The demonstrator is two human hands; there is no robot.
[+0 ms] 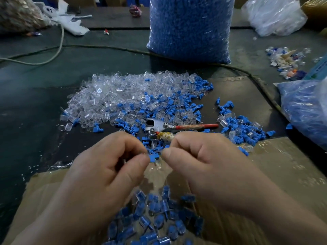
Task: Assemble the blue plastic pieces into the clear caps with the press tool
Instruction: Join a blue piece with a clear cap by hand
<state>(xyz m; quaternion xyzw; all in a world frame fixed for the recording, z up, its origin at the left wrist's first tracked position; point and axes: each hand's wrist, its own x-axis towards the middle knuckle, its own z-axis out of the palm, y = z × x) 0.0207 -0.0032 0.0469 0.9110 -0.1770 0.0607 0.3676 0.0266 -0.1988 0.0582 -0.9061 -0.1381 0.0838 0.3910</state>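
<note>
In the head view, a small blue plastic piece (153,157) is pinched between the fingertips of the left hand (106,167) and the right hand (208,163), above the far edge of a flattened cardboard sheet (265,174) lying at the near edge of the table (35,89). Both hands are curled, thumb and forefinger closed on the piece; whether a clear cap is also held cannot be told. Just beyond the hands, toward the middle of the table, the press tool (169,127) is laid flat, its metal head to the left and its red handle pointing right. Behind it a heap of clear caps (113,96) is spread, with loose blue pieces (235,121) scattered along its right side. On the cardboard, near the near edge, a pile of assembled caps (155,218) with blue inside is seen. At the far edge a tall bag of blue parts (190,27) stands upright.
</note>
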